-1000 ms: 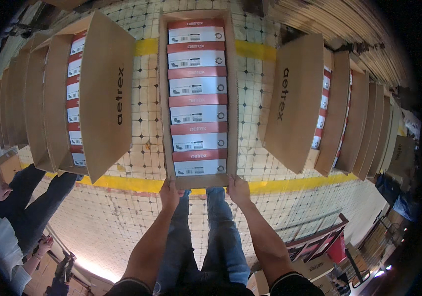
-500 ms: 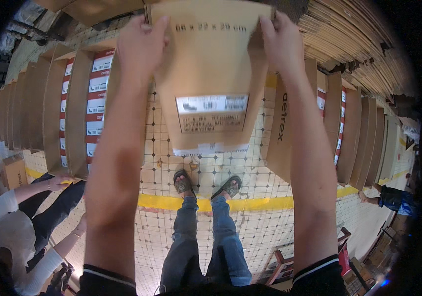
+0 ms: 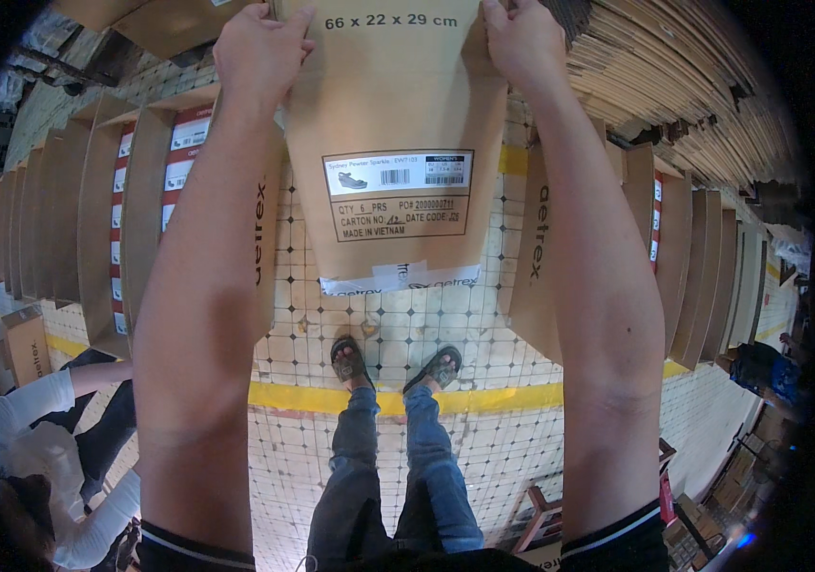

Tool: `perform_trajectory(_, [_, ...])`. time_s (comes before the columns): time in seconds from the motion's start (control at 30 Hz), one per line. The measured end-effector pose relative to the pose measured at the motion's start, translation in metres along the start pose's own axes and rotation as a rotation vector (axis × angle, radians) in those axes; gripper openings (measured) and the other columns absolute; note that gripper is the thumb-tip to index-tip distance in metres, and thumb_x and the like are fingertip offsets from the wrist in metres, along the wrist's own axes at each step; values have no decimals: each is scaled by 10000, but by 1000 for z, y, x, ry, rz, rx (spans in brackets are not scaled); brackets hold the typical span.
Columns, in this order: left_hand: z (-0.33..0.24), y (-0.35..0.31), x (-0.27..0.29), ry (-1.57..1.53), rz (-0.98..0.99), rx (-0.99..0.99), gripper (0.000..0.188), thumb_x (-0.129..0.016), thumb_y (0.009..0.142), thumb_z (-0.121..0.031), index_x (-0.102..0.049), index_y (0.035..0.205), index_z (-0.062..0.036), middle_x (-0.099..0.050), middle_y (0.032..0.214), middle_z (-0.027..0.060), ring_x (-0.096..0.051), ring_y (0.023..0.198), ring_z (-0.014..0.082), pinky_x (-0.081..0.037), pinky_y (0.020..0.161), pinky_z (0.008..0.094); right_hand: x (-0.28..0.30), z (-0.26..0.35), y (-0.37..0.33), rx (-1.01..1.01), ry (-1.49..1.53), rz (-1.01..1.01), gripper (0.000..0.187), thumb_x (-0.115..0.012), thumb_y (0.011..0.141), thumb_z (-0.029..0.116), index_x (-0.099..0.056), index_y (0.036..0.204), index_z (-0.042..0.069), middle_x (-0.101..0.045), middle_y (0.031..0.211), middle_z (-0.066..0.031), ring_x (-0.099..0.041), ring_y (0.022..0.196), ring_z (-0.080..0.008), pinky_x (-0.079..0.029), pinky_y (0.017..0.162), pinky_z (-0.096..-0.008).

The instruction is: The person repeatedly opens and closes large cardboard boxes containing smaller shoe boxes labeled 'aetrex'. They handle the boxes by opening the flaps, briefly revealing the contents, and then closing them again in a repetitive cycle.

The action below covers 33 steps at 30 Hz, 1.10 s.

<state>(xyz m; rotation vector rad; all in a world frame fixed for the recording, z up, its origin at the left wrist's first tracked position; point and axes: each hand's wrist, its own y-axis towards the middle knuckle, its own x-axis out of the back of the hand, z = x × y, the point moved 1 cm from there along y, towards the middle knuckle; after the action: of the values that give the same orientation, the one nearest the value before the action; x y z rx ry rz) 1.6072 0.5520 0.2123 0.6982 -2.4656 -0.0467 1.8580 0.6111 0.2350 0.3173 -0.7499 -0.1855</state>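
A tall brown cardboard carton (image 3: 390, 100) hangs in front of me above the tiled floor. Its facing side bears a white printed label (image 3: 400, 172), and clear tape crosses its bottom edge. My left hand (image 3: 262, 52) is closed on the carton's upper left edge, thumb against the near face. At the upper right edge, my right hand (image 3: 525, 40) grips the same carton with its thumb forward. The top of the carton runs out of the picture, so I cannot tell whether its flaps are raised.
Open cartons holding red-and-white boxes (image 3: 185, 138) stand in a row on the left. More open cartons (image 3: 670, 229) line the right, below stacked flat cardboard (image 3: 684, 76). A person in white (image 3: 40, 458) is at lower left. A yellow floor stripe (image 3: 503, 396) passes by my feet.
The carton and both hands have shifted slightly upward and left in the picture. Both hands still grip the carton. The person at left has drawn their arms back.
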Motion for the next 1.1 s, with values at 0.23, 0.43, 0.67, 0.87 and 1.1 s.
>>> perform_trajectory(0.23, [-3, 1, 0, 68, -15, 7, 429, -722, 858, -348, -645, 1086, 7, -702, 743, 40, -640, 611, 71, -516, 586, 230, -3, 0, 1, 40, 3, -17, 258, -584, 908, 223, -625, 1009, -10, -675, 947, -244, -644, 952, -406, -501, 834, -460])
perform_trajectory(0.43, [-4, 0, 1, 96, -33, -15, 445, -715, 861, -368, -647, 1081, 13, -706, 747, 43, -653, 625, 78, -521, 604, 233, -2, 0, 2, -28, 3, 30, 273, -584, 909, 227, -622, 1029, -15, -675, 967, -247, -644, 962, -400, -501, 841, -456])
perform_trajectory(0.67, [-21, -26, 6, 53, -33, 11, 546, -672, 876, -413, -593, 1130, 63, -683, 702, 77, -653, 590, 141, -510, 593, 270, 0, -8, -10, -36, 56, 12, 344, -576, 923, 308, -635, 1017, -17, -655, 880, -184, -625, 859, -322, -491, 771, -415])
perform_trajectory(0.87, [7, -169, 38, -154, 57, 361, 422, -613, 935, -406, -583, 1000, 10, -564, 618, 34, -548, 473, 116, -415, 412, 291, 50, -36, -133, -286, 76, 254, 535, -471, 972, 468, -654, 1115, -15, -675, 898, -262, -658, 886, -424, -496, 827, -450])
perform_trajectory(1.1, [89, -439, 30, -230, 116, 701, 318, -425, 1039, -308, -547, 1012, -16, -581, 612, 53, -599, 529, 116, -500, 506, 265, 80, -89, -415, -840, 101, 431, 413, -413, 1028, 323, -543, 1243, -5, -671, 784, -201, -659, 637, -318, -511, 582, -407])
